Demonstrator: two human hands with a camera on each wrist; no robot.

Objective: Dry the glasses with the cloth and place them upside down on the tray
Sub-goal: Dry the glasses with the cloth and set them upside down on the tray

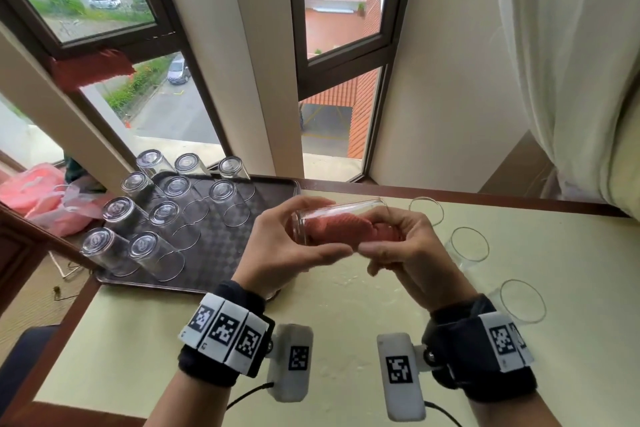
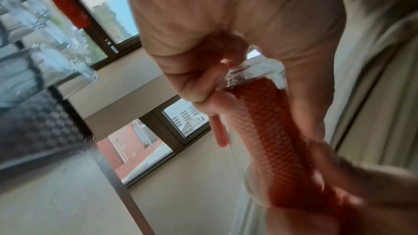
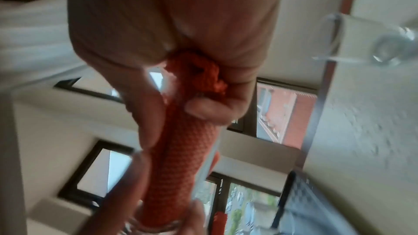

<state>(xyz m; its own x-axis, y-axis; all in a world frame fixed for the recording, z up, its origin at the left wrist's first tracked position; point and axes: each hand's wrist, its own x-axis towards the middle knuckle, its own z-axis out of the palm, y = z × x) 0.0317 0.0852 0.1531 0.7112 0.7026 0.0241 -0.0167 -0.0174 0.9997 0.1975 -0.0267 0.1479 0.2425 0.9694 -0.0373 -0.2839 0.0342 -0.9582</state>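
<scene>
The left hand (image 1: pixel 284 246) grips a glass (image 1: pixel 346 210) sideways above the bench (image 1: pixel 346 305), fingers (image 1: pixel 304 210) curled round its base end; the right hand (image 1: pixel 408 246) clenches the red cloth (image 1: pixel 343 229) stuffed inside; the wrist views show the cloth's weave (image 2: pixel 267 131); beyond, three upright glasses (image 1: pixel 469 246) at right, eleven inverted glasses (image 1: pixel 152 250) on the tray (image 1: pixel 225 253) at left.
</scene>
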